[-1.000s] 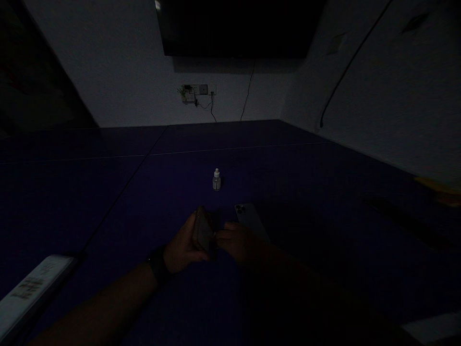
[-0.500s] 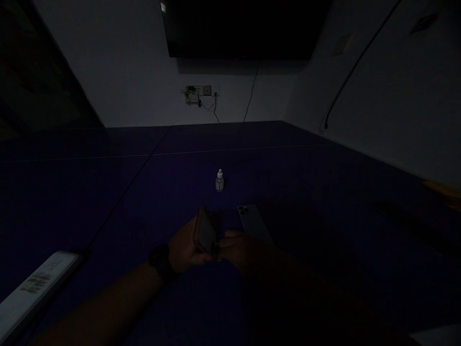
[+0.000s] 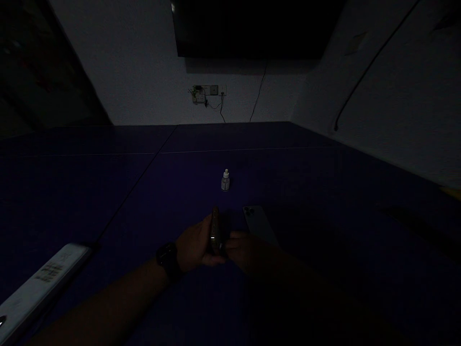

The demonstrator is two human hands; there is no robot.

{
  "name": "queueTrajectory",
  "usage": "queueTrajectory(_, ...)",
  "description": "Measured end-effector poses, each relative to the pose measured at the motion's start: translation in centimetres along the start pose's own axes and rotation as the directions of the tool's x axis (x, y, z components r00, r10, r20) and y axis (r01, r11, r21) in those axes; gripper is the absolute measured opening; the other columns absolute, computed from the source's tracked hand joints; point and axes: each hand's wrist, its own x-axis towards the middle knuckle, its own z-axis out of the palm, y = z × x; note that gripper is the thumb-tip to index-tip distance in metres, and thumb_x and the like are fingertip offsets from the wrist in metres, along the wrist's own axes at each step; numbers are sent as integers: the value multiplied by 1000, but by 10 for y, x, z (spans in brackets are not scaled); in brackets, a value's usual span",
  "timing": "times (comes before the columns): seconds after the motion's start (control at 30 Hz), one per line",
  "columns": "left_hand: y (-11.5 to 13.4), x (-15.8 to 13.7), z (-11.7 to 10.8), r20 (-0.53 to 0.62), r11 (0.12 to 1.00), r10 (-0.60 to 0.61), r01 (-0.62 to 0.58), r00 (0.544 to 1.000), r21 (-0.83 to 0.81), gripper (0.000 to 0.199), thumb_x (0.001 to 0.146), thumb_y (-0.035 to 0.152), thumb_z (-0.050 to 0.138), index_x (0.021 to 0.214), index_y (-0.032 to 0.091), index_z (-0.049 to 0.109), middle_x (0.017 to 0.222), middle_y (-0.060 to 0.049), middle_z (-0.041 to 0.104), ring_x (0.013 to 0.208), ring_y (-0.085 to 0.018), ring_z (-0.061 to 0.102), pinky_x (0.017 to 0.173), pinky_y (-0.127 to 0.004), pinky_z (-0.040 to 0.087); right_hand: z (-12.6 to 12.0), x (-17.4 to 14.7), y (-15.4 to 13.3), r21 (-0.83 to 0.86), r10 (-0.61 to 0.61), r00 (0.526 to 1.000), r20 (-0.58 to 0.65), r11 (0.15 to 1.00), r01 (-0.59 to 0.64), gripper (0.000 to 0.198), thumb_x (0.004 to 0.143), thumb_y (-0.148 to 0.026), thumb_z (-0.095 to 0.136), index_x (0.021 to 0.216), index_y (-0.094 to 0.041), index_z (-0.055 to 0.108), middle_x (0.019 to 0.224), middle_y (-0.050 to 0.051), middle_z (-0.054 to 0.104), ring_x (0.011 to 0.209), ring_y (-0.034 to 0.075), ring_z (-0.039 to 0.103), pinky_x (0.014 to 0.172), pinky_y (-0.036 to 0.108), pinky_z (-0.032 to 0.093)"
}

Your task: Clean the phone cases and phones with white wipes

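My left hand (image 3: 192, 246), with a dark watch (image 3: 167, 257) on its wrist, is closed around a phone in a brownish case (image 3: 215, 228). The phone stands on edge, its narrow side towards me. At its lower end, the fingers of my right hand (image 3: 247, 251) are bent and pressed together. What they pinch is too dark to make out. Just beyond my right hand lies a pale phone (image 3: 262, 225), camera side up, its near end covered by the hand. Farther off, a small white-capped dropper bottle (image 3: 225, 182) stands upright on the dark blue table (image 3: 187, 182).
A white power strip (image 3: 45, 278) lies at the near left. Across the table a dark seam runs away from me. On the far wall are sockets with cables (image 3: 209, 93) and a large black screen (image 3: 252, 29). The room is very dim.
The phone in my left hand has turned from showing its broad face to showing its edge. The whole view has shifted slightly, moving things rightward.
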Motion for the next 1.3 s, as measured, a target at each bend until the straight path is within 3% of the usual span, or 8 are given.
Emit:
queueTrajectory(0.1, 3, 0, -1, 20, 1000, 2, -2, 1000, 3, 105, 73, 65, 77, 154, 21, 25, 136, -19, 57, 121, -41, 59, 99, -56, 49, 2, 0, 3, -21, 69, 997, -32, 997, -69, 18, 97, -10, 47, 96, -14, 65, 94, 7, 70, 75, 19, 54, 71, 34, 42)
queueTrajectory(0.3, 6, -2, 0, 29, 1000, -7, 7, 1000, -16, 113, 77, 67, 73, 159, 20, 11, 146, -21, 50, 129, -39, 54, 106, -55, 45, -1, 0, 3, 72, -26, 1000, 15, 997, 24, 20, 95, -8, 49, 85, -14, 65, 87, 9, 69, 82, 20, 59, 81, 36, 47)
queueTrajectory(0.5, 13, 2, -5, -17, 998, 51, -50, 999, 41, 106, 82, 81, 54, 159, 18, 17, 145, -21, 49, 127, -40, 52, 105, -55, 43, -23, -12, 8, 382, 217, 968, -127, 911, -154, 26, 94, -9, 47, 107, -17, 68, 107, 10, 70, 100, 19, 64, 88, 34, 52)
queueTrajectory(0.67, 24, 6, -13, -47, 966, 35, -22, 998, 256, 100, 78, 69, 66, 157, 25, 24, 120, -12, 60, 105, -32, 59, 91, -50, 50, -35, -30, 21, 536, 490, 822, -290, 795, -285, 24, 99, -28, 50, 106, -20, 71, 104, 10, 72, 93, 20, 68, 81, 32, 55)
queueTrajectory(0.83, 26, 9, -17, -77, 927, 13, 17, 997, 375, 99, 72, 62, 75, 155, 29, 30, 120, -10, 59, 104, -32, 57, 91, -50, 47, -43, -37, 32, 675, 703, 586, -403, 660, -328, 26, 94, -43, 59, 98, -23, 75, 102, 7, 73, 92, 21, 69, 81, 33, 55)
queueTrajectory(0.93, 23, 10, -18, -30, 920, -22, 32, 999, 391, 94, 72, 59, 76, 151, 27, 37, 125, -11, 60, 109, -34, 56, 94, -52, 45, -43, -37, 33, 708, 752, 508, -421, 622, -334, 26, 91, -46, 62, 94, -23, 76, 98, 6, 72, 90, 21, 68, 78, 32, 55)
queueTrajectory(1.13, 14, 13, -23, 188, 960, 46, -95, 981, 262, 81, 66, 38, 81, 140, 29, 49, 134, -6, 60, 122, -31, 52, 107, -47, 42, -43, -31, 29, 727, 780, 504, -371, 582, -366, 28, 89, -47, 63, 87, -22, 75, 93, 6, 72, 85, 21, 68, 74, 31, 55)
queueTrajectory(1.3, 9, 12, -25, 210, 967, 42, -92, 977, 236, 81, 67, 42, 82, 140, 28, 50, 134, -7, 60, 123, -31, 52, 107, -46, 41, -39, -30, 28, 705, 736, 602, -311, 603, -372, 27, 93, -44, 59, 95, -22, 75, 103, 7, 73, 92, 21, 70, 81, 33, 57)
